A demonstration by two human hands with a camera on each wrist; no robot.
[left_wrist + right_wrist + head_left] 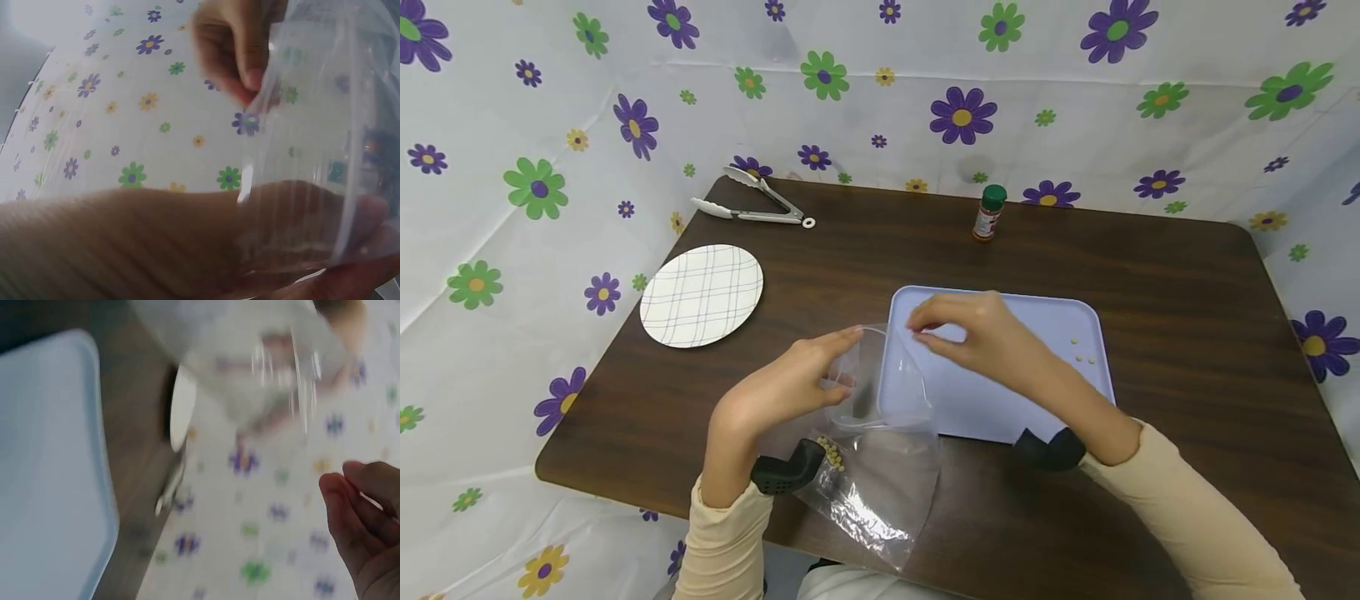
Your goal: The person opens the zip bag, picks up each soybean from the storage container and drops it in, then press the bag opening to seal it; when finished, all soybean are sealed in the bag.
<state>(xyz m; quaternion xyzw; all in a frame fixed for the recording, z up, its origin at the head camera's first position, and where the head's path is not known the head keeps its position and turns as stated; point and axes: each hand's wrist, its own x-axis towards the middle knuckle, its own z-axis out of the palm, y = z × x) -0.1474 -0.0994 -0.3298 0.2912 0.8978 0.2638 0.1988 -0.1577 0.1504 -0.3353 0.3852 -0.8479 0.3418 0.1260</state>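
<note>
My left hand [790,375] holds a clear plastic bag [895,475] near its mouth, which gapes toward the right. Several small tan round pieces, like chickpeas [831,452], lie inside the bag by its left side. My right hand [981,337] hovers over the left part of a light blue tray [1000,417], just right of the bag's mouth. In the right wrist view, the thumb and fingertips [334,484] of that hand come together; anything between them is too small or hidden to make out. Three similar pieces [1078,358] lie at the tray's right side.
A white checked plate [702,296] lies at the table's left. Behind it are metal tongs [763,217], spread open. A spice jar [988,214] with a green lid stands near the back edge. Flowered sheets [850,92] hang behind and beside the brown table [1187,375].
</note>
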